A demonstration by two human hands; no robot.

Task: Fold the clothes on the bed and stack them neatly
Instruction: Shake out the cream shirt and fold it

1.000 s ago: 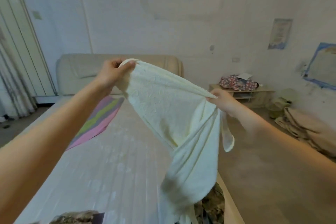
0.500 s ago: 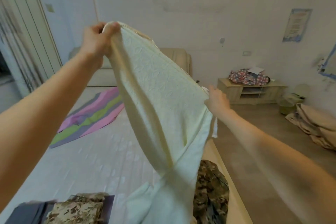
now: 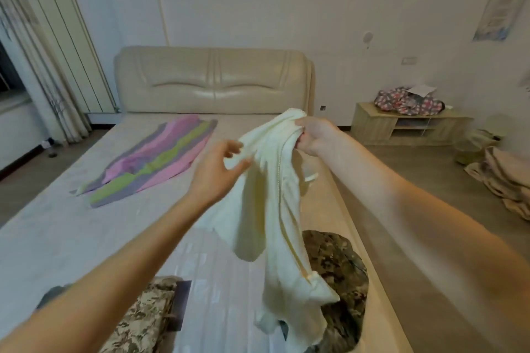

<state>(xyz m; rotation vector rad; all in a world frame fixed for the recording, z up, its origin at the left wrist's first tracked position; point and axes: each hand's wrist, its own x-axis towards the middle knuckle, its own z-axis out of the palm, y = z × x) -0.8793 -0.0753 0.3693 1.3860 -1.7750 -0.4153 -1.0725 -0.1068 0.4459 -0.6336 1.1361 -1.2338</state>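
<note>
One cream garment hangs above the bed — the right hand grips its bunched top, the left hand pinches a fold. On the bed lie one striped cloth and two camouflage pieces — right one, left one. The poster is too blurred to read.

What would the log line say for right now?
right hand: grips cloth top | left hand: pinches cloth edge | cloth: unfolded, hangs over bed

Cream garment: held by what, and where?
Right hand grips the cream garment by its bunched top edge; left hand pinches a fold just below. The rest hangs free.
</note>
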